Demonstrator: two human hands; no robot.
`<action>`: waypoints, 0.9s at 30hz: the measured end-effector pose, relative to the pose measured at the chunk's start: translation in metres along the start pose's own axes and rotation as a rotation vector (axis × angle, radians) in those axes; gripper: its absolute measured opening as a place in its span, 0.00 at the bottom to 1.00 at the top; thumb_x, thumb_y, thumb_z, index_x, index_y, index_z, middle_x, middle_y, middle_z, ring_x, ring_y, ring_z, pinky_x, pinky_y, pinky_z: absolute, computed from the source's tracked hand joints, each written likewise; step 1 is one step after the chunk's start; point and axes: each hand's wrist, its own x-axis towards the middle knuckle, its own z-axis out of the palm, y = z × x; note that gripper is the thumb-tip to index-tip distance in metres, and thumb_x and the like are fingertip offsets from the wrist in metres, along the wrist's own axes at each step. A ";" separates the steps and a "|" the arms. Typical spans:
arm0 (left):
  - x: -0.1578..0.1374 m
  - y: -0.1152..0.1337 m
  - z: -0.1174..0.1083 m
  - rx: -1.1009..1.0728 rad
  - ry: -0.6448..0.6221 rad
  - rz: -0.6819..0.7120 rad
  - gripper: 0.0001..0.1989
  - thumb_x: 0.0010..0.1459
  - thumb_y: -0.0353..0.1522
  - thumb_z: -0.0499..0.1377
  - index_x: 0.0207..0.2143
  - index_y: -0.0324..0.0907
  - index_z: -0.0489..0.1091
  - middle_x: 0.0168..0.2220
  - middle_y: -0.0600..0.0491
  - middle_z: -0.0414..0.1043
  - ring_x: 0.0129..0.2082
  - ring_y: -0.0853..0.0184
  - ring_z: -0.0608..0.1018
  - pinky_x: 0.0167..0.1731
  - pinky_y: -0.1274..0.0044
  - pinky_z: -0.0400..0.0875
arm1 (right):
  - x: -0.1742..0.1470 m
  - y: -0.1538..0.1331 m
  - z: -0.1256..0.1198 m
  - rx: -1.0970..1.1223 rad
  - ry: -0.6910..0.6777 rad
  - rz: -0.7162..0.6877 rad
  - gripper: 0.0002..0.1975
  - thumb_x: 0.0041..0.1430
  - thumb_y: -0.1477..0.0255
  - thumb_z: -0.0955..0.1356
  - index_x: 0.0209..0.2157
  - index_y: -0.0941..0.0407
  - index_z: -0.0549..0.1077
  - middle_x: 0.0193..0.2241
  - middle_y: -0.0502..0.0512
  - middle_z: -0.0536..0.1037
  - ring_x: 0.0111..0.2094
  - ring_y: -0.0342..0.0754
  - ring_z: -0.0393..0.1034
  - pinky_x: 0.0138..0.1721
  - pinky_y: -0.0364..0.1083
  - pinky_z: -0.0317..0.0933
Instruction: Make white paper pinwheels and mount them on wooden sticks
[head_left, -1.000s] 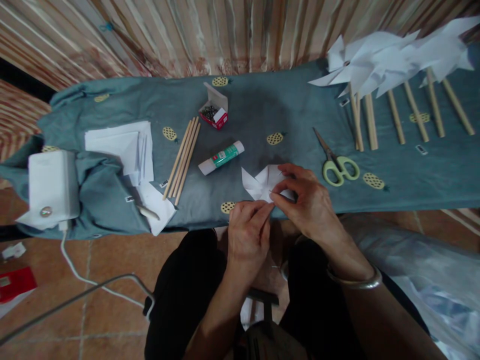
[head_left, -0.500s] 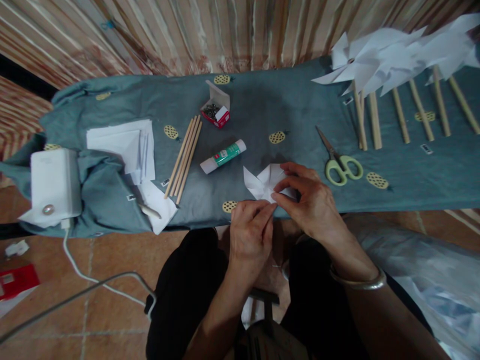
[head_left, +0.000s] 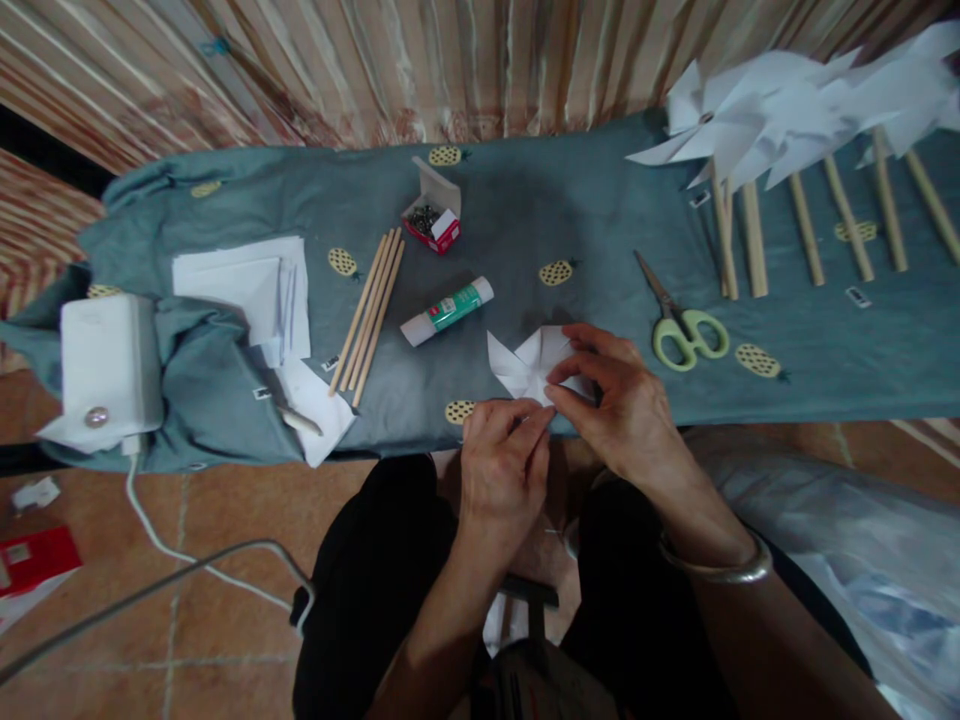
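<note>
A white paper pinwheel (head_left: 529,364) with folded blades is at the table's front edge, between my hands. My left hand (head_left: 504,455) is closed on its near edge, fingertips together. My right hand (head_left: 619,395) pinches it near the centre with thumb and forefinger, the other fingers resting over its right side. My fingers hide part of the paper. Beyond it lies a glue stick (head_left: 448,311) with a green label. Scissors (head_left: 679,322) with light green handles lie to the right of my right hand.
Several wooden sticks (head_left: 367,318) lie left of the glue stick, by an open red box (head_left: 435,222) of small metal pieces. Paper sheets (head_left: 225,285) and a white device (head_left: 111,370) with a cable are farther left. Finished pinwheels (head_left: 787,110) on sticks lie back right.
Both hands stay on the paper pinwheel with almost no movement. The view has shifted very slightly.
</note>
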 end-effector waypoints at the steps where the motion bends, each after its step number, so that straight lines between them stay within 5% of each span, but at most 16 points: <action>1: 0.000 0.000 0.000 0.001 0.000 0.004 0.10 0.60 0.26 0.56 0.43 0.41 0.74 0.39 0.49 0.76 0.39 0.63 0.73 0.40 0.68 0.70 | 0.000 0.000 0.000 0.000 0.001 0.001 0.02 0.53 0.74 0.68 0.29 0.52 0.74 0.51 0.56 0.73 0.52 0.57 0.67 0.53 0.58 0.61; 14: 0.000 0.000 0.002 0.004 0.011 -0.001 0.10 0.59 0.25 0.57 0.42 0.41 0.73 0.39 0.49 0.75 0.39 0.63 0.72 0.40 0.68 0.69 | -0.003 0.003 0.002 0.010 0.019 -0.087 0.07 0.57 0.73 0.67 0.34 0.50 0.77 0.53 0.54 0.71 0.54 0.55 0.66 0.54 0.57 0.62; 27: -0.001 -0.003 0.004 0.007 0.050 0.015 0.08 0.57 0.25 0.59 0.40 0.41 0.73 0.39 0.49 0.75 0.39 0.63 0.73 0.39 0.69 0.71 | -0.021 -0.009 0.008 -0.328 -0.004 -0.262 0.13 0.61 0.77 0.61 0.43 0.54 0.73 0.58 0.62 0.66 0.57 0.61 0.60 0.53 0.60 0.62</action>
